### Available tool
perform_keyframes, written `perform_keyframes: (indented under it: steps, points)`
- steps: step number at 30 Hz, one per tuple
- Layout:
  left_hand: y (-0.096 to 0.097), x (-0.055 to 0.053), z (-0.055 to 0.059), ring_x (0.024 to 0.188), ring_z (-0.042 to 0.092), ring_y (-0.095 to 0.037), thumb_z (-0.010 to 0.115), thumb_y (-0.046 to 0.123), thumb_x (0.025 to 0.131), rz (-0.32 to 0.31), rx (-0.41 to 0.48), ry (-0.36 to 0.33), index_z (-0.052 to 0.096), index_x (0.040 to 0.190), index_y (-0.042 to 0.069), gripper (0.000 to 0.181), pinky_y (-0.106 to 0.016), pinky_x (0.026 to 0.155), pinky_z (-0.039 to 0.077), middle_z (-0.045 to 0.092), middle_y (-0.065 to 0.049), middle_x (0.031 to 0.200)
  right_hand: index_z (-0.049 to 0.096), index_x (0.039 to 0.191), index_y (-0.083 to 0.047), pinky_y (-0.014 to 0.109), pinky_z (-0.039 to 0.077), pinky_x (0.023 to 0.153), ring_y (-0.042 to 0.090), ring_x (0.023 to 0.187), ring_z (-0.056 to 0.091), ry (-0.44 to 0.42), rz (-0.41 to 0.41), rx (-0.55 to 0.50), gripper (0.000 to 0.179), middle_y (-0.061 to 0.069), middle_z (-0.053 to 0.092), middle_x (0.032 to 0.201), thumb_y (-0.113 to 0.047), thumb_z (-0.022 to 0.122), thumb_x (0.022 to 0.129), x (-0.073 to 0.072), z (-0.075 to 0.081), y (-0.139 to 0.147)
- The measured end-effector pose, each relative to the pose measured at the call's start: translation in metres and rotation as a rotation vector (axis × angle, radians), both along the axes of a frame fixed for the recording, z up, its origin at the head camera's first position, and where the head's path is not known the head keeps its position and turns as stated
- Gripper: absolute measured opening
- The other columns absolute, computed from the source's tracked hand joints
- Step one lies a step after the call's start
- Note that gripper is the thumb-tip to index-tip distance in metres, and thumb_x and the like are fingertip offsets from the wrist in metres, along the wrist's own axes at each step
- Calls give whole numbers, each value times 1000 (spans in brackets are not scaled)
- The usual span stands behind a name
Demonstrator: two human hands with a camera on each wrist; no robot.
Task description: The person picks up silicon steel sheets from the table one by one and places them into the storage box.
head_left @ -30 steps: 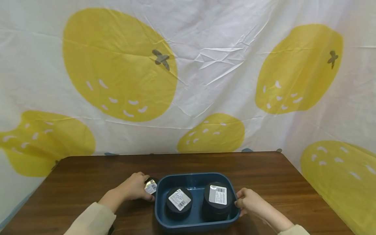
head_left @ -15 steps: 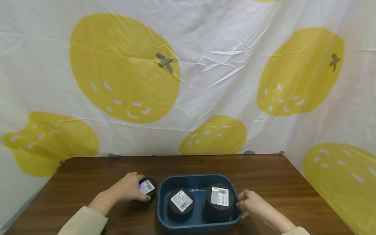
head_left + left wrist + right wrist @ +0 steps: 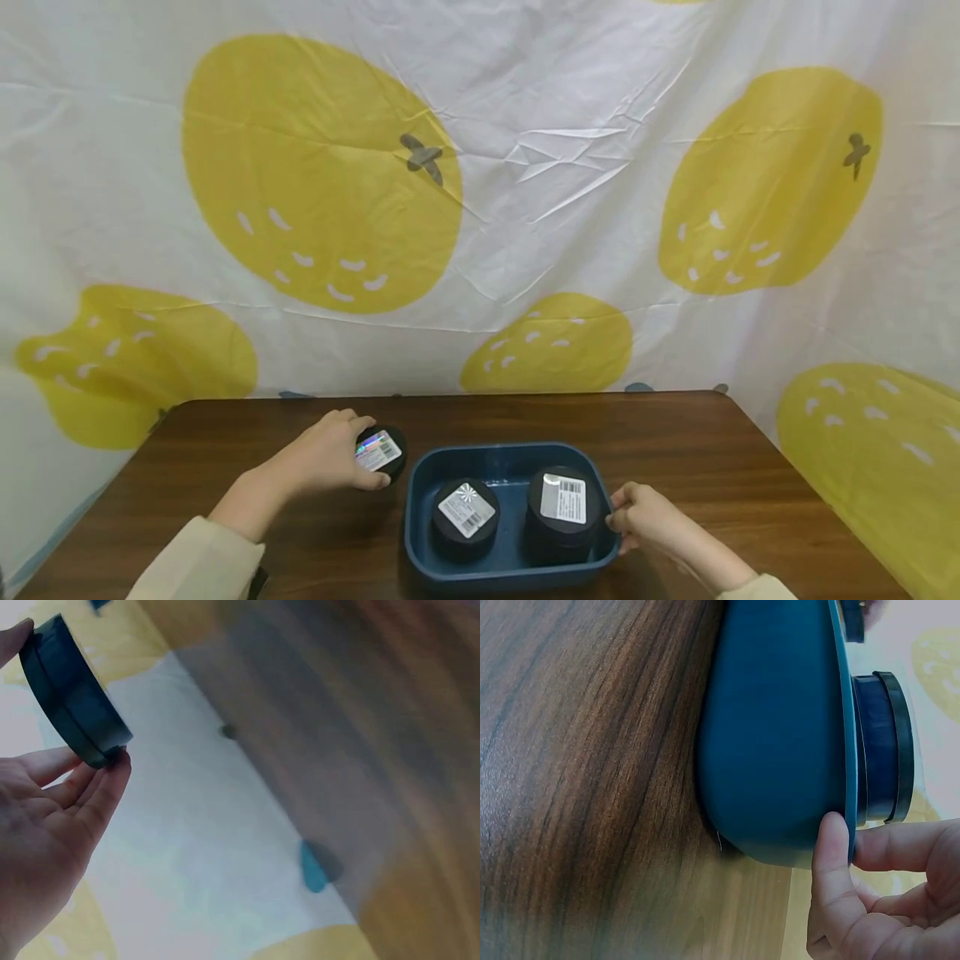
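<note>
My left hand (image 3: 326, 454) grips a flat round black jar (image 3: 380, 450) by its sides, left of the blue bin (image 3: 498, 577). A silver label covers part of its lid. In the left wrist view, the thumb and fingers hold the dark jar (image 3: 71, 694) at opposite edges, apart from the table. My right hand (image 3: 648, 521) pinches the bin's right rim, the thumb (image 3: 831, 844) outside it. Inside the bin sit a labelled black jar (image 3: 465, 512) on the left and a taller black jar or stack (image 3: 562, 508) on the right; I cannot tell which.
The brown wooden table (image 3: 712, 450) carries the bin near its front edge. A white cloth (image 3: 525, 242) with yellow fruit prints hangs behind the table and along its sides. Something small and dark (image 3: 257, 582) shows beside the left sleeve.
The left hand has moved left from the bin's side, then up with the black jar, which has risen from the table. The right hand stays at the bin's rim.
</note>
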State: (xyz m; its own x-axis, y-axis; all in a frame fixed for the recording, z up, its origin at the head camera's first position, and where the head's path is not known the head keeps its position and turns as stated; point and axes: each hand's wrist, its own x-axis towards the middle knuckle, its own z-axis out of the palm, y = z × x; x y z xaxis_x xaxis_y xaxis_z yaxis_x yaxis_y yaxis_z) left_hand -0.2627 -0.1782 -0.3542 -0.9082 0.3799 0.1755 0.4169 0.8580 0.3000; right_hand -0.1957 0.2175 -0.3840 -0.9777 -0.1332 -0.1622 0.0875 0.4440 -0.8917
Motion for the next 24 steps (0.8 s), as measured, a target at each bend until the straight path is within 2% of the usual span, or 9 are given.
perform_keyframes:
  steps: [6, 10, 16, 24]
  points:
    - [16, 6, 18, 91, 51, -22, 76, 52, 58, -63, -8, -3, 58, 119, -2, 83, -34, 73, 47, 56, -8, 101, 44, 92, 15, 26, 53, 49, 17, 57, 53, -4, -21, 11, 19, 15, 52, 77, 7, 53, 77, 0, -1, -2]
    - [28, 9, 25, 91, 51, -22, 77, 52, 59, -106, -13, 4, 58, 119, -4, 84, -33, 75, 47, 56, -10, 103, 44, 92, 15, 26, 53, 49, 17, 57, 53, -8, -33, 12, 19, 15, 52, 76, 7, 53, 78, 0, -1, -2]
    - [49, 11, 26, 94, 50, -22, 77, 50, 59, -168, -31, 23, 57, 119, -5, 84, -34, 78, 49, 56, -9, 104, 45, 93, 15, 28, 54, 50, 18, 57, 54, -11, -51, 24, 19, 15, 54, 75, 7, 53, 79, 0, -2, -3]
    - [72, 15, 21, 92, 49, -20, 77, 51, 58, -222, -59, 17, 57, 119, -5, 85, -36, 77, 49, 56, -7, 101, 46, 93, 14, 28, 53, 50, 18, 58, 54, -2, -61, 43, 17, 14, 55, 75, 7, 53, 79, 0, -1, -4]
